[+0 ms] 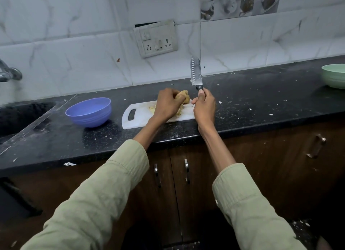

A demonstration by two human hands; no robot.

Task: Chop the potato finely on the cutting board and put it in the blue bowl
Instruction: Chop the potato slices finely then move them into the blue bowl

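Observation:
A brown potato (183, 96) is held over the white cutting board (139, 117), gripped from the left by my left hand (167, 105). Pale chopped potato pieces (152, 109) lie on the board, partly hidden under that hand. My right hand (204, 106) grips the dark handle of a knife (195, 71), whose blade points straight up above the board's right end. The blue bowl (89, 111) stands on the counter left of the board; nothing shows inside it.
The black counter (261, 104) is speckled with small scraps. A sink (20, 117) and tap (9, 73) are at the far left. A green bowl (334, 75) stands at the far right. A socket plate (155, 38) hangs on the tiled wall behind.

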